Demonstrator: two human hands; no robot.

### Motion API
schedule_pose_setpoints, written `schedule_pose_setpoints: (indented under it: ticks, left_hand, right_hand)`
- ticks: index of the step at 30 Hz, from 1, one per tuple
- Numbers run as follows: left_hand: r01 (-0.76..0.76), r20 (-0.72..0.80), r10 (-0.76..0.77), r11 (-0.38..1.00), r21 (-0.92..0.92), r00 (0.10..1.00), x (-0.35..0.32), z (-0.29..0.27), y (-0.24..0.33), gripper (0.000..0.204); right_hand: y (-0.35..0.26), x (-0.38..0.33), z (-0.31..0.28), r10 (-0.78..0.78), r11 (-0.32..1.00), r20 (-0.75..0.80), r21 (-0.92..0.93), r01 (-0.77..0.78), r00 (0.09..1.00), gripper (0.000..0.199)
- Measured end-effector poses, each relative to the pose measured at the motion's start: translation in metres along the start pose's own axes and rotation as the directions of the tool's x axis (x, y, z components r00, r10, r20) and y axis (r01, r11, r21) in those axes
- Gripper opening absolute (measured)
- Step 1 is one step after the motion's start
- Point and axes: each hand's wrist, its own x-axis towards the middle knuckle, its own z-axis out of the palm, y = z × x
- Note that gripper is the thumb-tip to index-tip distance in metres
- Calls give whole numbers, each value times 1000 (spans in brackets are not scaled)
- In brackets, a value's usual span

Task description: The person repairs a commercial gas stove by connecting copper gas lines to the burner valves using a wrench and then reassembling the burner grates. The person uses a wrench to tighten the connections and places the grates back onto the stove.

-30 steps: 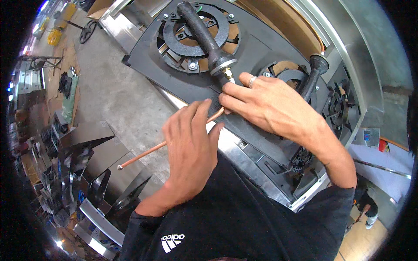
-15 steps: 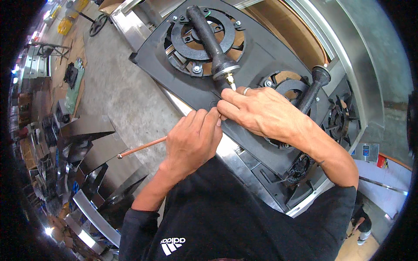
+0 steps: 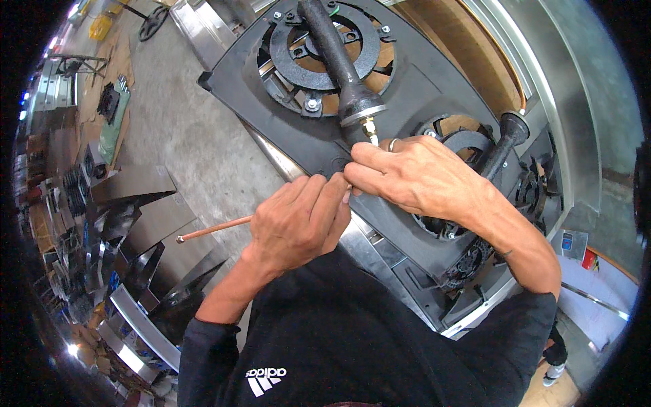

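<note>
My left hand [image 3: 298,218] is closed round a thin copper tube [image 3: 215,229], whose free end with a small flared tip sticks out to the left. My right hand [image 3: 424,178] meets the left one, its thumb and fingers pinched on the tube where a sliver shows between the hands. Just beyond the right fingertips is a brass fitting [image 3: 369,127] with a whitish end, at the mouth of a black cast burner pipe [image 3: 337,64]. Whether tube and fitting touch is hidden by my fingers. Both hands are over an upturned black stove panel [image 3: 285,139].
A second burner pipe [image 3: 505,142] lies across another ring on the right, a copper line at its end. Cardboard [image 3: 498,88] and a metal frame [image 3: 576,102] lie beyond. Sheet-metal parts [image 3: 146,203] are stacked at left. Another person's shoe [image 3: 553,375] shows at lower right.
The stove panel and burners have shifted slightly right and up in the picture. My hands keep their hold and have drifted slightly; the tube's free end is a little farther left.
</note>
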Motion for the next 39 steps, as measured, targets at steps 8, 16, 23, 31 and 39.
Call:
schedule_pose_setpoints:
  ticks: [8,16,23,31,39]
  left_hand:
    - [-9,-7,9,1000,30,1000,0,0,-2,21]
    - [-66,35,63,995,80,997,4,-4,-11,17]
    - [-66,66,62,996,65,996,8,-8,-10,16]
    - [26,17,-27,999,26,1000,4,0,6,19]
    - [40,-51,-38,998,43,998,-1,9,5,15]
  right_hand:
    - [1,0,1,6,1000,29,16,-6,1000,16]
    - [2,2,3,17,998,11,55,-17,1000,20]
    - [7,3,-1,-12,995,20,95,10,1000,17]
    - [-11,0,-2,72,996,104,52,-77,992,21]
    - [10,2,-4,-66,995,82,76,60,994,15]
